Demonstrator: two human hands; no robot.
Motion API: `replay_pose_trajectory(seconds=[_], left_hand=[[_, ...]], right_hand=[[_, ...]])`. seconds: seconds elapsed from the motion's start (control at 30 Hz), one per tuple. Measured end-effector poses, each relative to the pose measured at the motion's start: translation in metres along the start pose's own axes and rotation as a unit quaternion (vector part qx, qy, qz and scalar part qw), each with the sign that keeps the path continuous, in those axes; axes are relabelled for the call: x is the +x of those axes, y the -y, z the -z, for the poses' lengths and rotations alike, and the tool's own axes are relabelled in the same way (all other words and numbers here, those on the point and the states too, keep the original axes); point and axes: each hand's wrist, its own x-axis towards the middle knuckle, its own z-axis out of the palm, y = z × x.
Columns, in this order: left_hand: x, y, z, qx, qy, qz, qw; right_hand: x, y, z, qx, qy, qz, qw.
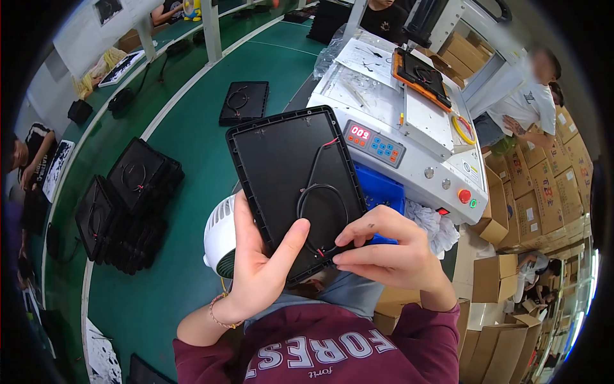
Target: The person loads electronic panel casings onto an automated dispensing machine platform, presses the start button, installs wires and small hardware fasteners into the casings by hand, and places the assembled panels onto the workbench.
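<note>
A black rectangular panel [275,153] with a raised rim is held up in front of me, tilted. On its face lies a looped black cable [313,185] with red wire ends near the top right and the bottom. My left hand [262,256] grips the panel's left edge, thumb across its face by the cable loop. My right hand [390,249] is at the lower right corner, thumb and fingers pinched at the cable's lower end. A white fan [220,233] stands partly hidden behind my left hand.
Stacks of similar panels [137,176] sit on the green table [192,173] at left, another [246,102] farther back. At right is a white machine [416,153] holding an orange fixture [400,67]. Below it is a blue bin [377,185]. Cardboard boxes [543,185] and other people surround the area.
</note>
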Motion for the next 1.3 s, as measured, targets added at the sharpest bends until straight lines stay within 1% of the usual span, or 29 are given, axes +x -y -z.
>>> replay_pose_trajectory(seconds=[0.1, 0.17, 0.3, 0.4, 0.43, 0.47, 0.5, 0.53, 0.57, 0.67, 0.73, 0.8, 0.83, 0.87, 0.93, 1.0, 1.03, 1.07, 1.13, 1.17, 1.2, 1.23, 1.27, 1.3], left_hand=[[0.002, 0.0, 0.001, -0.012, -0.006, -0.001, 1.0], [0.002, 0.002, 0.004, -0.012, 0.001, -0.011, 1.0], [0.004, 0.004, 0.005, -0.028, -0.013, -0.001, 1.0], [0.005, 0.006, 0.006, -0.033, -0.016, -0.014, 0.999], [0.005, 0.005, 0.004, -0.042, -0.02, -0.015, 0.999], [0.005, 0.004, 0.002, -0.051, -0.022, -0.019, 0.998], [0.005, 0.001, 0.0, -0.074, -0.014, 0.0, 0.997], [0.004, 0.002, -0.002, -0.072, -0.019, -0.008, 0.997], [0.003, 0.006, -0.004, -0.069, -0.023, -0.017, 0.997], [0.003, 0.016, -0.011, -0.055, -0.013, -0.026, 0.998], [0.005, 0.023, -0.017, -0.05, -0.012, -0.021, 0.998], [0.006, 0.024, -0.023, -0.049, 0.011, -0.014, 0.999], [0.007, 0.023, -0.026, -0.049, 0.023, -0.015, 0.998], [0.009, 0.022, -0.028, -0.049, 0.036, -0.015, 0.998], [0.011, 0.012, -0.032, -0.037, 0.086, 0.04, 0.995], [0.016, 0.004, -0.035, -0.014, 0.14, 0.1, 0.985], [0.02, -0.006, -0.04, 0.025, 0.16, 0.132, 0.978], [0.028, -0.013, -0.041, 0.117, 0.163, 0.142, 0.969], [0.059, -0.017, -0.028, 0.224, 0.241, 0.158, 0.931], [0.074, -0.02, -0.037, 0.266, 0.215, 0.1, 0.934], [0.097, -0.017, -0.042, 0.288, 0.205, 0.061, 0.934], [0.123, -0.015, -0.055, 0.315, 0.222, -0.01, 0.923], [0.154, -0.007, -0.066, 0.358, 0.233, -0.108, 0.897], [0.186, 0.001, -0.08, 0.434, 0.232, -0.174, 0.853]], right_hand=[[0.007, 0.0, 0.0, -0.005, 0.005, 0.02, 1.0], [0.007, 0.0, 0.0, -0.017, 0.007, 0.008, 1.0], [0.007, 0.006, 0.003, -0.04, -0.001, -0.001, 0.999], [0.011, 0.011, 0.002, -0.109, 0.014, 0.002, 0.994], [0.009, 0.01, 0.002, -0.117, -0.013, -0.006, 0.993], [0.011, 0.013, 0.006, -0.139, -0.021, -0.034, 0.99], [0.016, 0.017, 0.007, -0.128, -0.041, -0.069, 0.988], [0.02, 0.021, 0.007, -0.116, -0.062, -0.104, 0.986], [0.019, 0.015, 0.008, -0.136, -0.017, -0.116, 0.984], [0.031, 0.017, 0.008, -0.155, 0.025, -0.123, 0.98], [0.034, 0.014, 0.008, -0.197, 0.034, -0.108, 0.974], [0.036, 0.013, 0.013, -0.223, 0.056, -0.104, 0.968], [0.032, 0.008, 0.014, -0.196, 0.045, -0.108, 0.974], [0.031, 0.007, 0.018, -0.201, 0.057, -0.119, 0.971], [0.026, 0.007, 0.027, -0.209, 0.08, -0.143, 0.964], [0.016, 0.0, 0.036, -0.166, 0.072, -0.173, 0.968], [0.01, -0.005, 0.045, -0.153, 0.072, -0.182, 0.969], [0.004, -0.007, 0.055, -0.139, 0.074, -0.19, 0.969], [-0.011, -0.005, 0.082, -0.156, 0.032, -0.216, 0.963], [-0.02, -0.005, 0.097, -0.174, 0.021, -0.223, 0.959], [-0.029, -0.004, 0.111, -0.191, 0.01, -0.229, 0.954], [-0.036, 0.002, 0.127, -0.162, 0.005, -0.272, 0.949], [-0.048, -0.001, 0.139, -0.168, -0.012, -0.277, 0.946], [-0.059, -0.004, 0.15, -0.19, -0.022, -0.277, 0.942]])
